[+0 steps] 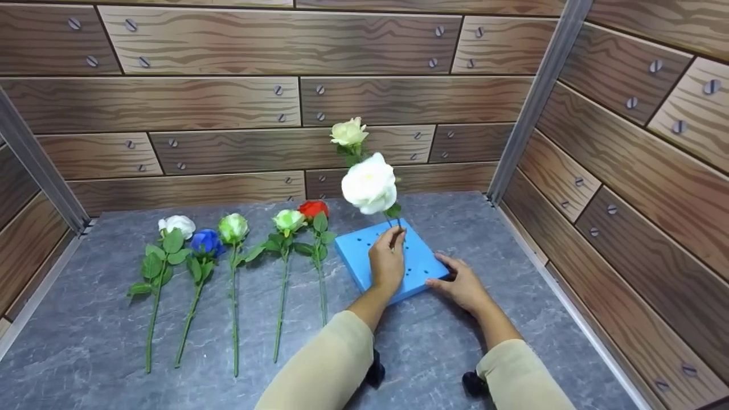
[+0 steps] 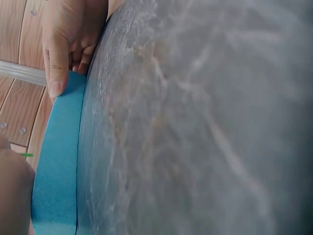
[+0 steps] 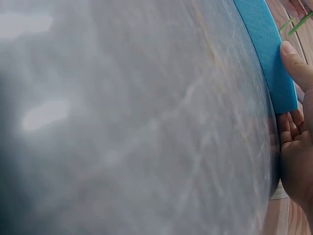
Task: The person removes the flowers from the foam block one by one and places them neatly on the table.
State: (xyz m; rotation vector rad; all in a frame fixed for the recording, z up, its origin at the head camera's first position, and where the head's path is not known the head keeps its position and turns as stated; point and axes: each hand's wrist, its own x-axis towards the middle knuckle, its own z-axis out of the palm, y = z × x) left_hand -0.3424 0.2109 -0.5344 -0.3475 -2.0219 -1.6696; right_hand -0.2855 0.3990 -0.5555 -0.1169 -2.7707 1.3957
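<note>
grey tabletop [image 1: 427, 353] bears the blue block [image 1: 424, 257]; your right hand [image 1: 462, 286] grips its right corner, and your left hand [image 1: 388, 263] pinches a stem [image 1: 400, 222] under the large white flower [image 1: 370, 183]. this stem seems thin, so if your pinch loosens, it may lean over.

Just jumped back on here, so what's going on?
A person's left hand pinches a flower stem over the holed blue block, while the right hand grips the block's corner. A big white bloom and a cream bloom show upright there; whose stem is pinched is unclear. Five more flowers lie on the table to the left.
</note>
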